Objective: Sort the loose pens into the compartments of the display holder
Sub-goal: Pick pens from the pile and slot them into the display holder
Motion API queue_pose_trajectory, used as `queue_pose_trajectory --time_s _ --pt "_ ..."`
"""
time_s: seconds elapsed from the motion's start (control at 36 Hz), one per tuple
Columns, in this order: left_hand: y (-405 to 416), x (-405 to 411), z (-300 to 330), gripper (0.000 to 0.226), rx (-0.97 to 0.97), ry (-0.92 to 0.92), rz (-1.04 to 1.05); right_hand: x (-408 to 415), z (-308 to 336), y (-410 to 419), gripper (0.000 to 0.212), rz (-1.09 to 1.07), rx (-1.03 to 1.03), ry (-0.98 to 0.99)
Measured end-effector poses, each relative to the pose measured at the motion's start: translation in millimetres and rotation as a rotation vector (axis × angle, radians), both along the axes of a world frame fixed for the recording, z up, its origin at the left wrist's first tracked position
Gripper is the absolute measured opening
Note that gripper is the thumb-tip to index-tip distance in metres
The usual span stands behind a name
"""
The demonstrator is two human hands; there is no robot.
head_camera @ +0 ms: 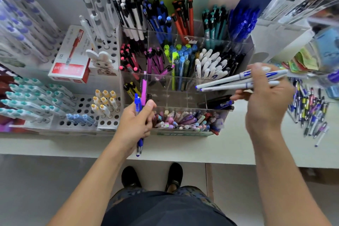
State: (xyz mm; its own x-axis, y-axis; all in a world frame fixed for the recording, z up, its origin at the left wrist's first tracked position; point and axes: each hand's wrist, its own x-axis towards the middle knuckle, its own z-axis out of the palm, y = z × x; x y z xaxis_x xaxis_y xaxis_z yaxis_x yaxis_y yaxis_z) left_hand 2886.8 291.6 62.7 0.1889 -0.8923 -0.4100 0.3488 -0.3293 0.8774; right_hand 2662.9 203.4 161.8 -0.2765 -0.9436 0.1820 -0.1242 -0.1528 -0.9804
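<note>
Standing at a long white counter (183, 148), a person is gripping a blue pen (138, 126) and a pink pen (144, 88) in the left hand (134, 123). The right hand (264, 97) is holding three white pens with blue marks (238, 81) over the clear plastic display holder (183, 97). A pile of loose pens (310, 110) is lying on the counter to the right. Grey floor (45, 180) is showing below.

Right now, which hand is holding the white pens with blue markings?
The right hand: its fingers hold a bundle of white pens with blue markings over the clear display holder. The left hand grips a blue pen and a pink pen instead.
</note>
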Motion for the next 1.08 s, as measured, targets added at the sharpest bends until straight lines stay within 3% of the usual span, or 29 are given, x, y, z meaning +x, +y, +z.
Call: queue_pose_trajectory --time_s 0.14,0.25,0.42,0.64,0.81,0.89,1.08 --pt "3.4 7.7 1.6 0.031 -0.046 0.12 -0.035 -3.3 6.8 -1.5 0.014 -0.053 -0.164 0.149" --pt "4.1 8.8 6.2 0.038 -0.051 0.097 -0.089 21.3 0.0 4.0 0.009 0.049 -0.23 0.213" --pt "4.9 18.6 8.1 0.028 -0.031 0.136 0.025 80.8 -30.2 11.6 0.013 0.333 -0.21 0.331" --pt "17.1 31.6 8.7 0.013 0.02 0.112 0.079 99.4 -47.0 9.7 0.014 0.436 -0.245 0.524" --pt "14.2 22.2 17.9 0.011 -0.044 0.041 -0.067 65.8 -20.9 2.8 0.009 0.118 -0.381 0.452" --pt "3.4 12.2 26.3 0.017 -0.09 0.064 -0.134 35.1 -0.9 -15.9 0.024 -0.064 -0.441 0.576" --pt "-21.6 -16.2 36.6 0.018 -0.116 0.006 -0.228 25.7 -6.7 -30.2 0.021 0.055 -0.403 0.653"
